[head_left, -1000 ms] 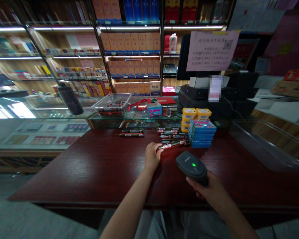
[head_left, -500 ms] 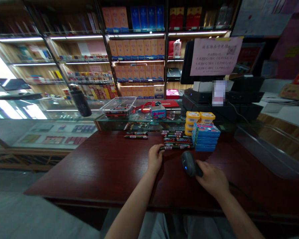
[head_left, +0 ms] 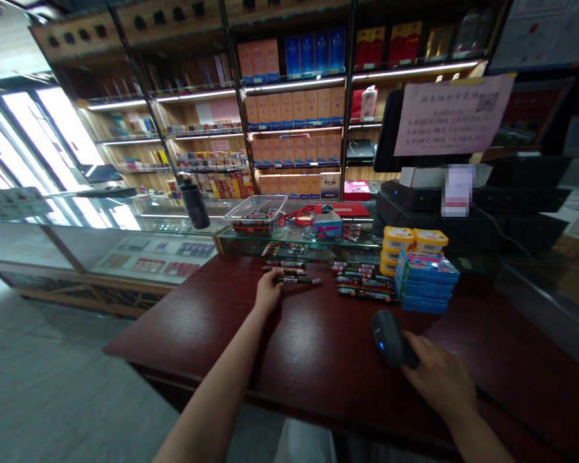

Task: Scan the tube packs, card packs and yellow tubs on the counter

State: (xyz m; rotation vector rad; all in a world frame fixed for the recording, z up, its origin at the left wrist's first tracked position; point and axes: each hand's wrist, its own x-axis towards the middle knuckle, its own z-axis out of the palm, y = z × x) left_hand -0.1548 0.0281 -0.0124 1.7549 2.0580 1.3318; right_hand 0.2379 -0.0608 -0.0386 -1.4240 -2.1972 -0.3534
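My left hand (head_left: 269, 290) pinches one end of a thin stick-shaped packet (head_left: 299, 280) in a dark wrapper. The packet points right, low over the desk. Just beyond my fingers lie a few similar packets (head_left: 289, 270). To the right is a larger pile of dark stick packets (head_left: 367, 292), beside a stack of blue boxes (head_left: 427, 283) and yellow-lidded tubs (head_left: 398, 238). My right hand (head_left: 439, 370) is wrapped round the handle of a black barcode scanner (head_left: 388, 337) with a blue light, held over the desk's right side.
The dark red desk (head_left: 299, 347) meets a glass counter. On the glass stand a clear basket (head_left: 255, 215) of packets, a small box (head_left: 328, 225) and a black bottle (head_left: 193, 206). A monitor (head_left: 390, 128) with a pink sign and a clear bin (head_left: 545, 302) are at right.
My left hand has moved left, carrying a stick packet from the larger pile to beside the smaller group. My right hand keeps hold of the scanner. The view has turned left.
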